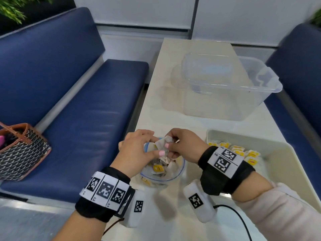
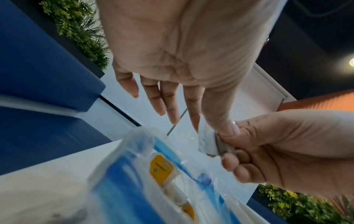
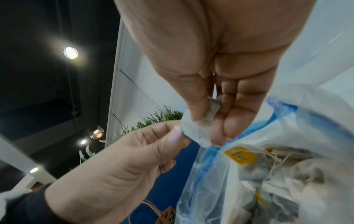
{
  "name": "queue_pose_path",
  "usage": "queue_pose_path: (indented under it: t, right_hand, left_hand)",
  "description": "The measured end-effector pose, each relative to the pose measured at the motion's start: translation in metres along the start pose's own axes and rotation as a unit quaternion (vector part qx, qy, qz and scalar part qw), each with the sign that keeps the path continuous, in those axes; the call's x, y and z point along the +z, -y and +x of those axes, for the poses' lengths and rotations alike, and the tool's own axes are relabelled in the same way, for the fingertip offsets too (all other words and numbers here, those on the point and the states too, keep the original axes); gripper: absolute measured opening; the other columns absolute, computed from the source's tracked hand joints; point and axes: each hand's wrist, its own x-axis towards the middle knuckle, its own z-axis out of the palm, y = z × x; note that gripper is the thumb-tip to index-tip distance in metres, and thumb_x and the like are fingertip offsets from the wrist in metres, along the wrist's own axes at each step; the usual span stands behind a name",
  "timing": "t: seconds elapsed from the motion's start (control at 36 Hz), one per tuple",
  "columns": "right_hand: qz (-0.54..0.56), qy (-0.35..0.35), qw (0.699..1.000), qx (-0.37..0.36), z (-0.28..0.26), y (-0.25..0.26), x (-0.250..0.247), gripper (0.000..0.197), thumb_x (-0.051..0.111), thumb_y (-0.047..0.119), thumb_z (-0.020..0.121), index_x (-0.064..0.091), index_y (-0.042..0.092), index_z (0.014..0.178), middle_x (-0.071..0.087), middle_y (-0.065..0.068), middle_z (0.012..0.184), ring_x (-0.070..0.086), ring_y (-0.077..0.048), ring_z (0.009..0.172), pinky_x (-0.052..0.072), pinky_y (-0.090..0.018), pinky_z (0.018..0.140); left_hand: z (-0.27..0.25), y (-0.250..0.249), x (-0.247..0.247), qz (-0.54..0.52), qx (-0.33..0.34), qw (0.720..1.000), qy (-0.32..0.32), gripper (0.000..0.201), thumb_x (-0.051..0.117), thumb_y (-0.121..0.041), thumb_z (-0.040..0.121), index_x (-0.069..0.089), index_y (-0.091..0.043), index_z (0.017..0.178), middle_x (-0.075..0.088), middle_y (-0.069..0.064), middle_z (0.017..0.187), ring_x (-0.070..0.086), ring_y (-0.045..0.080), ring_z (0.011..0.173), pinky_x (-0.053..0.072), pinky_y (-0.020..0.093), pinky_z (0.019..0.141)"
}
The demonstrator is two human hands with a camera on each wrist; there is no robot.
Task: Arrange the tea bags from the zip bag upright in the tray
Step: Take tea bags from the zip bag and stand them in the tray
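The clear zip bag [image 1: 173, 173] with a blue seal stands open on the table, full of tea bags with yellow tags [image 1: 158, 168]. Just above its mouth, both hands hold one white tea bag [image 1: 162, 143]. My left hand [image 1: 157, 146] pinches its edge between thumb and forefinger, the other fingers spread straight. My right hand [image 1: 171, 143] pinches the other side with thumb against curled fingers. The left wrist view shows the tea bag [image 2: 205, 142] squeezed between the two hands above the zip bag [image 2: 134, 174]. To the right lies the pale tray [image 1: 286, 171], with several yellow-tagged tea bags [image 1: 239, 150] standing along its left end.
A large clear plastic tub [image 1: 225, 87] sits on the white table [image 1: 191, 49] beyond the hands. Blue benches flank the table, left [image 1: 78, 110] and right [image 1: 304, 66]. A patterned handbag [image 1: 20, 153] rests on the left bench. A black cable [image 1: 234, 211] runs near my right wrist.
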Motion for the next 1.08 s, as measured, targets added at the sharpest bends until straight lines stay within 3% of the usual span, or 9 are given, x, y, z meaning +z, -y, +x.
queue_pose_path:
  t: [0.17,0.33,0.47,0.58,0.78,0.86,0.97,1.03,1.08]
  right_hand:
    - [0.07,-0.014,0.997,-0.004,-0.002,0.0,-0.002,0.014,0.052,0.003,0.094,0.046,0.016,0.089,0.062,-0.008,0.074,0.065,-0.02,0.062,0.056,-0.037,0.069]
    - [0.125,-0.032,0.992,-0.013,-0.008,0.004,-0.009,0.016,0.045,0.007,0.098,0.05,0.013,0.084,0.06,-0.007,0.072,0.064,-0.013,0.054,0.054,-0.025,0.059]
    - [0.11,-0.062,0.991,-0.053,-0.015,0.009,-0.018,0.02,0.068,0.012,0.084,0.055,0.007,0.098,0.06,-0.008,0.076,0.065,-0.028,0.066,0.055,-0.034,0.064]
    - [0.109,-0.076,0.989,-0.072,-0.018,0.008,-0.022,0.017,0.062,0.001,0.087,0.053,0.016,0.087,0.059,-0.007,0.069,0.064,-0.018,0.056,0.054,-0.028,0.059]
    - [0.159,-0.077,0.981,-0.086,-0.03,0.013,-0.028,0.017,0.052,0.002,0.093,0.049,0.018,0.097,0.06,-0.01,0.07,0.062,-0.015,0.052,0.053,-0.022,0.055]
    - [0.144,-0.076,0.98,-0.117,-0.035,0.021,-0.033,0.018,0.06,0.009,0.089,0.052,0.023,0.098,0.061,-0.007,0.07,0.062,-0.019,0.056,0.055,-0.031,0.062]
    - [0.042,-0.085,0.984,-0.154,-0.04,0.028,-0.041,0.037,0.079,0.01,0.072,0.057,0.029,0.096,0.065,-0.005,0.082,0.063,-0.019,0.066,0.054,-0.037,0.075]
    - [0.013,-0.105,0.981,-0.163,-0.041,0.03,-0.044,0.038,0.077,0.006,0.073,0.055,0.029,0.092,0.067,-0.006,0.084,0.063,-0.02,0.068,0.054,-0.038,0.077]
    - [-0.005,-0.12,0.979,-0.166,-0.04,0.032,-0.048,0.038,0.075,0.002,0.074,0.053,0.031,0.087,0.068,-0.005,0.085,0.065,-0.024,0.071,0.055,-0.038,0.077]
  left_hand:
    - [0.002,0.0,0.003,-0.045,-0.025,0.998,-0.022,0.012,0.062,-0.04,0.087,0.055,-0.04,0.077,0.063,-0.016,0.095,0.056,0.009,0.099,0.041,0.041,0.096]
    - [0.001,-0.005,0.002,-0.115,-0.02,0.993,-0.035,0.013,0.058,-0.03,0.092,0.057,-0.019,0.085,0.063,-0.002,0.079,0.055,0.01,0.074,0.039,0.008,0.06]
    - [0.002,-0.016,-0.003,-0.16,-0.01,0.986,-0.056,0.014,0.059,-0.028,0.091,0.059,-0.017,0.099,0.068,0.001,0.084,0.061,0.014,0.081,0.044,0.014,0.068]
    - [0.002,-0.024,-0.008,-0.182,0.016,0.981,-0.065,0.015,0.059,-0.022,0.091,0.055,-0.024,0.106,0.064,-0.003,0.072,0.056,0.003,0.067,0.039,0.004,0.061]
    - [-0.003,-0.028,-0.005,-0.21,0.033,0.976,-0.055,0.016,0.056,-0.02,0.093,0.052,-0.031,0.104,0.063,0.007,0.073,0.054,0.007,0.068,0.041,0.009,0.063]
    - [-0.004,-0.033,0.001,-0.241,0.022,0.969,-0.043,0.015,0.054,-0.021,0.094,0.051,-0.035,0.099,0.066,0.003,0.073,0.059,0.01,0.072,0.044,0.016,0.068]
    - [-0.006,-0.043,0.006,-0.325,0.002,0.944,-0.052,0.014,0.053,-0.016,0.095,0.05,-0.029,0.096,0.069,0.003,0.083,0.064,-0.003,0.074,0.045,0.006,0.057]
    - [-0.006,-0.045,0.01,-0.338,-0.003,0.939,-0.059,0.011,0.054,-0.017,0.094,0.049,-0.027,0.095,0.07,0.005,0.084,0.066,0.005,0.078,0.047,0.008,0.058]
    - [-0.006,-0.046,0.014,-0.342,-0.011,0.938,-0.05,0.01,0.056,-0.018,0.093,0.049,-0.026,0.094,0.072,0.005,0.085,0.068,0.019,0.087,0.054,0.024,0.072]
